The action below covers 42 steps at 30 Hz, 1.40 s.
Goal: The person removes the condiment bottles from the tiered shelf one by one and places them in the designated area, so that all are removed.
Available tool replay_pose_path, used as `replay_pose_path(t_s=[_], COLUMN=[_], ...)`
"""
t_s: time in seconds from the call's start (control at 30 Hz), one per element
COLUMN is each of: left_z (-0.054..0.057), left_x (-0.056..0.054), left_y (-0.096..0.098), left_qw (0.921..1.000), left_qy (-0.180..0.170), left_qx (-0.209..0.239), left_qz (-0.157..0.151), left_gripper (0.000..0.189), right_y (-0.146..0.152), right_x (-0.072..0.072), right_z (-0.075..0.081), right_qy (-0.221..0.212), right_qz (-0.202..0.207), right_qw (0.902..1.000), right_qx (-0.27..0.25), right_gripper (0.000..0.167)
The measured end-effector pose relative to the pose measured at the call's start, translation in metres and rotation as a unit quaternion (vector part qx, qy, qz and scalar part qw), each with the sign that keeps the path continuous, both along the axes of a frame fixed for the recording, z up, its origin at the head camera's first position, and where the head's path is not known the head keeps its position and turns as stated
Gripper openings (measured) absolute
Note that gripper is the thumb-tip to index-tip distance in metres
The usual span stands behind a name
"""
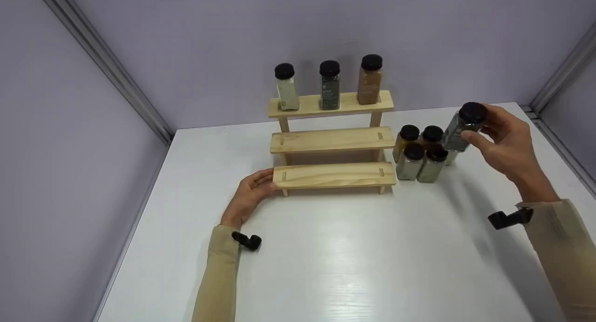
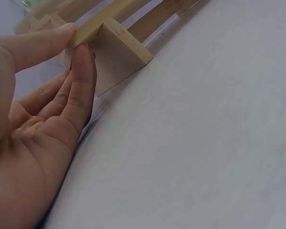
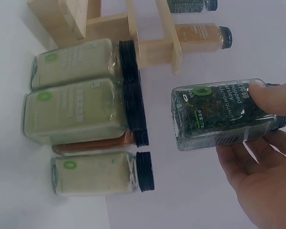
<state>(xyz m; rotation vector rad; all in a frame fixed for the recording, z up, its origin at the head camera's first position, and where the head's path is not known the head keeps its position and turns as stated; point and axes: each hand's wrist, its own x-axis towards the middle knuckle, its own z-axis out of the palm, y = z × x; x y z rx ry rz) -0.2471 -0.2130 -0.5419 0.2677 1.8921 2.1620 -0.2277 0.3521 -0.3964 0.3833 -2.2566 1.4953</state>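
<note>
My right hand [image 1: 508, 143] holds a black-capped jar of chopped parsley [image 3: 214, 114], tilted, above the right end of a group of spice jars. In the right wrist view the thumb lies on the label side and the fingers go behind the jar. The left hand [image 1: 251, 194] pinches the left end of the lowest step of a three-step wooden rack [image 1: 333, 175]; the left wrist view shows thumb above and fingertips below the board. On the top step stand a pale jar [image 1: 287, 91], a dark green jar [image 1: 330, 89] and an orange-brown jar [image 1: 369, 82].
Several black-capped jars stand close together right of the rack, among them a pale jar [image 1: 408, 164] and a greenish jar [image 1: 431, 167]. The white table [image 1: 326, 257] meets a pale wall [image 1: 209, 47] behind the rack. Metal rails run along the wall corners.
</note>
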Motion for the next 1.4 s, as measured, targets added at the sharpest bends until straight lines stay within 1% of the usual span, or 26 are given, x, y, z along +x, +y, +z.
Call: replay_pose_path(t_s=[0.13, 0.37, 0.5, 0.67, 0.77, 1.0, 1.27, 1.4], left_z=[0.001, -0.001, -0.001, 0.001, 0.001, 0.002, 0.002, 0.002], left_x=[0.0, -0.001, 0.0, 0.0, 0.0, 0.002, 0.001, 0.001], left_y=[0.0, 0.0, 0.0, 0.001, 0.002, 0.001, 0.002, 0.001], left_qw=[1.0, 1.0, 1.0, 0.9998, 0.9998, 0.9997, 0.9996, 0.9995], left_qy=[0.001, 0.002, 0.0, -0.004, -0.003, 0.003, 0.004, 0.007], left_qx=[0.002, -0.001, -0.005, -0.009, -0.013, -0.021, -0.028, -0.029], left_qz=[0.001, -0.002, 0.006, 0.015, 0.012, 0.008, 0.007, 0.005], left_gripper=[0.06, 0.06, 0.059, 0.058, 0.058, 0.058, 0.06, 0.06], right_y=[0.007, 0.016, 0.018, 0.021, 0.023, 0.024, 0.026, 0.027], right_x=[0.002, 0.006, 0.007, 0.008, 0.008, 0.01, 0.009, 0.009], right_z=[-0.003, -0.013, -0.019, -0.029, -0.035, -0.047, -0.065, -0.073], right_qy=[-0.006, -0.015, -0.018, -0.024, -0.028, -0.02, -0.031, -0.035], right_qz=[-0.008, -0.011, -0.012, -0.014, -0.014, -0.01, 0.004, 0.004], right_qw=[0.9999, 0.9998, 0.9998, 0.9995, 0.9995, 0.9997, 0.9994, 0.9993], right_qx=[0.005, 0.003, 0.004, 0.01, 0.005, 0.011, -0.017, -0.014], right_gripper=[0.054, 0.055, 0.056, 0.057, 0.057, 0.058, 0.057, 0.056])
